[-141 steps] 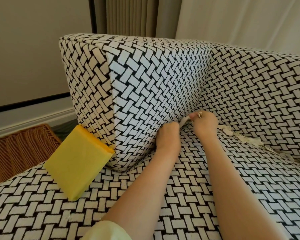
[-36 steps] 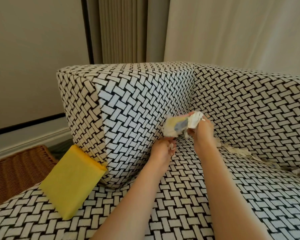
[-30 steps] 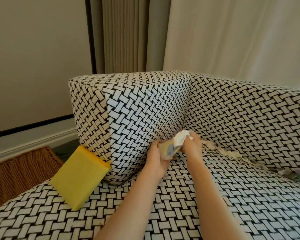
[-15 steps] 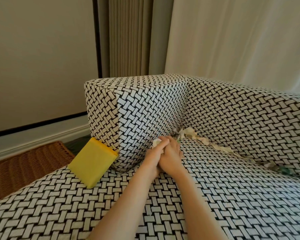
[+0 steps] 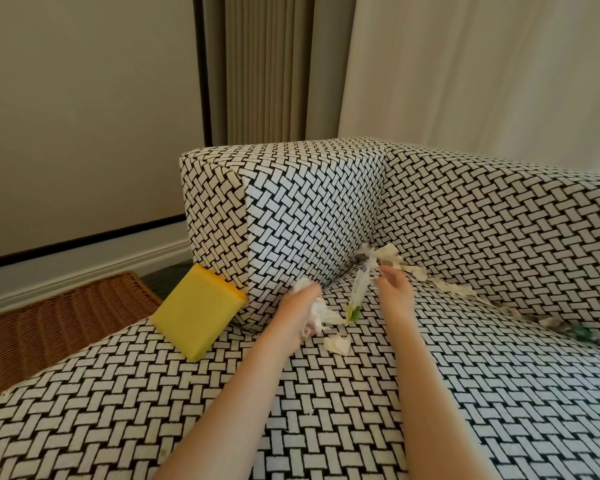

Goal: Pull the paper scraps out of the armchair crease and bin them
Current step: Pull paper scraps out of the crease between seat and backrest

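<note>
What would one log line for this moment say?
left hand: grips scraps | right hand: open, beside strip | crease: paper inside

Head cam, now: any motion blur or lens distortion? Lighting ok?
Head view: right hand and the long white paper strip beside it are motion-smeared; left hand grips crumpled white paper scraps, slightly soft; black-and-white woven armchair sharp; white baseboard bows from wide lens; soft light, no glare.
</note>
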`<move>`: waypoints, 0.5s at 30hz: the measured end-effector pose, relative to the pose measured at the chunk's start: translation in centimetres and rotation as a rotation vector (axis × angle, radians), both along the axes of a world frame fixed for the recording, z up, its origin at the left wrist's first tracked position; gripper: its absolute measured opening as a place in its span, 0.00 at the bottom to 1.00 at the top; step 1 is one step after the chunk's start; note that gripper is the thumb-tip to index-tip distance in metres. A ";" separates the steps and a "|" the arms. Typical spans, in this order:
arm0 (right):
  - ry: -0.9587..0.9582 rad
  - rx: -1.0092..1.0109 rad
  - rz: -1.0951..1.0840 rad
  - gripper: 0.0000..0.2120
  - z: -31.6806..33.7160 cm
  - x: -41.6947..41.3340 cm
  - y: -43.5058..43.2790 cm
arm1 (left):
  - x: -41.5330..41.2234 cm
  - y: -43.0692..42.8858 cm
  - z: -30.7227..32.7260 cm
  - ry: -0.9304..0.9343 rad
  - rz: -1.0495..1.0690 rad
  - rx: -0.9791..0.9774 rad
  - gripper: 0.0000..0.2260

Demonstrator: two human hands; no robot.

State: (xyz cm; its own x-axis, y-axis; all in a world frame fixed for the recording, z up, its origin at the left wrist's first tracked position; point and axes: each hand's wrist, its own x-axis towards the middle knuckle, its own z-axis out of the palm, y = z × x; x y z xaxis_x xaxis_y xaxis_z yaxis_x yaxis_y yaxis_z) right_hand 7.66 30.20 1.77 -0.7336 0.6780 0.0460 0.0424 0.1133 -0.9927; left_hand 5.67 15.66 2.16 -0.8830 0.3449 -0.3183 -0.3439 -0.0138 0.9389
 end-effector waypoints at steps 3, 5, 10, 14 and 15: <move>-0.220 0.525 0.100 0.20 -1.2 -1.1 -1.0 | 0.2 0.3 -0.1 0.295 -0.064 -0.332 0.06; -0.349 0.788 0.144 0.21 -2.1 -1.6 -1.5 | 0.3 0.3 0.2 0.435 -0.152 -0.487 0.10; -0.190 0.619 0.044 0.16 -1.7 -1.1 -0.9 | 1.1 0.2 0.4 0.610 -0.456 -0.722 0.07; -0.020 0.251 -0.071 0.14 -1.4 -0.2 0.2 | 1.6 -0.2 0.2 0.677 -0.615 -0.895 0.43; 0.000 0.139 -0.081 0.14 -1.2 0.0 0.5 | 1.7 -0.3 0.1 0.710 -0.620 -0.913 0.45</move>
State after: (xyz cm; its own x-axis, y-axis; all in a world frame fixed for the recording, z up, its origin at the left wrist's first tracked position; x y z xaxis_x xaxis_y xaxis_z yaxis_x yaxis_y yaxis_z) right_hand 7.66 30.67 0.59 -0.6770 0.7219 0.1433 0.0571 0.2457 -0.9677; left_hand 7.39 15.33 2.31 -0.7274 0.6605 -0.1862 0.5063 0.6997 0.5040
